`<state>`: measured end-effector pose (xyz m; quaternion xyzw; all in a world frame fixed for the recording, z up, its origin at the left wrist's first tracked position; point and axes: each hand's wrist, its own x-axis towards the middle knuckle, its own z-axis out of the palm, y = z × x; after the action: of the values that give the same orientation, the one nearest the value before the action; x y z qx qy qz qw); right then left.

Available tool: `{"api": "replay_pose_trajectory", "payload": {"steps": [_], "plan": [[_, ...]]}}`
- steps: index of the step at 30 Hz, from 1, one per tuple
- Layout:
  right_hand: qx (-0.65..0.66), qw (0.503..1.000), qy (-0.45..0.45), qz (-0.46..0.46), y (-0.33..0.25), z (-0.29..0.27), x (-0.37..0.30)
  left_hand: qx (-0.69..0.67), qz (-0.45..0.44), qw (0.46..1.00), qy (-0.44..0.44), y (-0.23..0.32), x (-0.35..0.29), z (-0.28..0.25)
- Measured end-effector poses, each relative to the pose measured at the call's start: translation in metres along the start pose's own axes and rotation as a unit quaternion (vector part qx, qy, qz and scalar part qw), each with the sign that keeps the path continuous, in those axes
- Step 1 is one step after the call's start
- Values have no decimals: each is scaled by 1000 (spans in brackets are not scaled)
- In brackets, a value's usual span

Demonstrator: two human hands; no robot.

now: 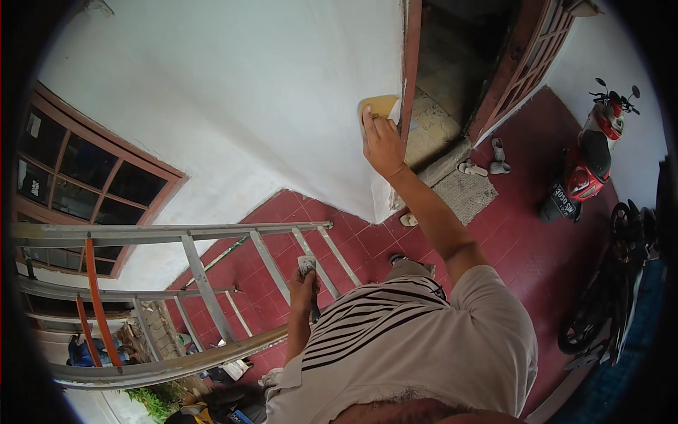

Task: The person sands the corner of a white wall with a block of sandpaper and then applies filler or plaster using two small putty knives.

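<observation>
Spreader [383, 104], flat and yellowish, is gripped in your right hand [382, 145], which you have raised to the white wall [247, 92] right beside the reddish-brown door frame [410, 63]. Your index finger lies extended along its face, and the tool appears to rest against the wall's edge, though the exact contact is hard to make out. Your left hand [304, 288] is closed around a putty knife [306, 264], its whitish, smeared end pointing up and its dark handle showing below your fist. Your hands are well apart, the right one high at the wall, the left one low near your waist.

To your left stands an aluminium stepladder [205, 290] with orange braces; your left hand overlaps its rungs in the view, and you cannot tell from here whether it touches them. Beyond the ladder is a brown-framed window [92, 177] with dark panes. Red floor tiles [522, 187] spread below you. By the doorway lie a woven doormat [466, 194], grey clogs [498, 167] and pale sandals [472, 169]. Farther right, a red scooter [590, 169] is parked near a dark motorcycle [607, 283].
</observation>
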<state>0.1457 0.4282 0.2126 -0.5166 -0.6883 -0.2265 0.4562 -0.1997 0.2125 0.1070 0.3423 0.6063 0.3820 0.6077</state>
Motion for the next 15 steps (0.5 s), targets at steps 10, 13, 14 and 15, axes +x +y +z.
{"api": "replay_pose_trajectory", "payload": {"steps": [10,13,14,15], "plan": [[34,997,12,-75,14,5,-16,-28,13,998,57,-8,7,34],[38,993,40,-102,20,13,-7,-28,15,998,48,-13,11,53],[40,991,71,-103,18,5,7,-20,14,999,42,-13,8,59],[51,996,31,-68,16,-5,26,-18,11,999,48,-13,8,61]]}}
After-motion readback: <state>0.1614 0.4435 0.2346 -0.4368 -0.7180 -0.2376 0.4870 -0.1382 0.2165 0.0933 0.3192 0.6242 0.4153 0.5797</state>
